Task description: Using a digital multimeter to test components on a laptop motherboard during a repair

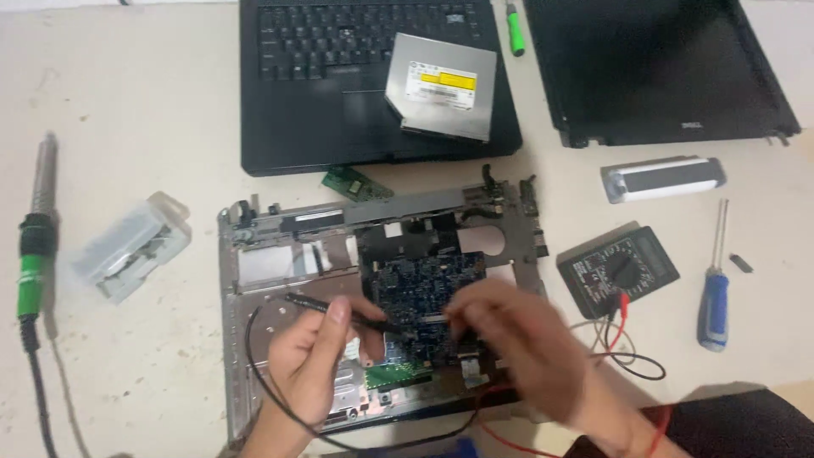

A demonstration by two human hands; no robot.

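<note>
- Left hand [309, 360] pinches a slim black probe [339, 310] between thumb and fingers, grip closed round its shaft, tip angled onto the blue circuit board [424, 288].
- Right hand [509, 335] hovers low over the board's lower right; it is blurred, fingers curled, and I cannot tell whether its grip holds the other probe.
- The board sits in the opened grey laptop chassis [233, 280], mid-bench, right in front of the person.
- Risk, as I judge it: the pointed tip skids off a tiny pad and bridges two neighbouring contacts, since the board looks densely packed and glossy.
- Another: the black lead [263, 373] loops across the chassis edge, and the red lead [623, 309] trails to the multimeter [617, 270]; a tug from either wrist could drag the meter or jerk a probe.
- Textures: the chassis is dull stamped metal with sharp-looking tabs; the board is shiny and studded.
- Nearby: a black keyboard deck [297, 127] carrying a flat silver optical drive [441, 85], a matte screen panel [653, 68], a blue-handled screwdriver [714, 305], a green-collared soldering iron [36, 246], and a clear plastic box [127, 246] on the pale bench [127, 110].
</note>
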